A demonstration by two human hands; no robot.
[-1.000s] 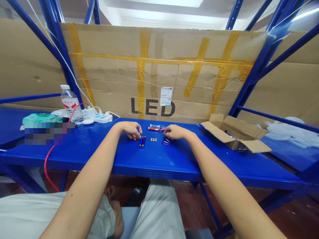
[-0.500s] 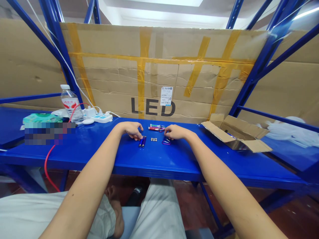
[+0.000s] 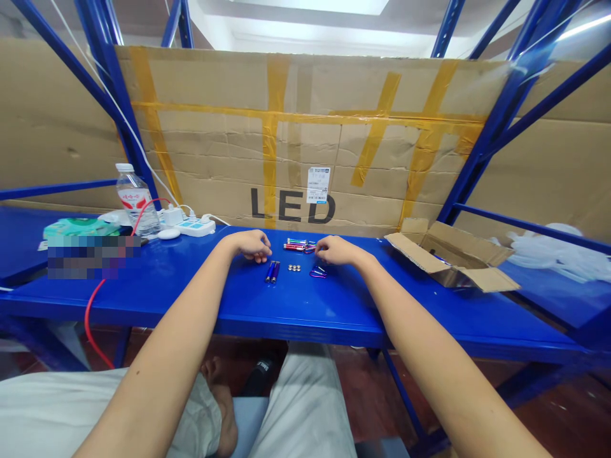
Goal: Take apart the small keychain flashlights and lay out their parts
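Blue table point(image 3: 200, 289), brown cardboard point(image 3: 214, 159) with yellow tape, red cable point(image 3: 90, 318).

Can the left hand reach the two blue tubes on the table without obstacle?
Probably yes. The left hand rests just behind the two blue tubes, which lie bare on the blue table; nothing stands between them, and the small round pieces lie to the side.

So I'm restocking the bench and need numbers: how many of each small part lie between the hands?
Blue tubes: 2
Button cells: 4
Purple clip: 1
Small coloured tubes at the back: too bunched to count
Total countable: 7
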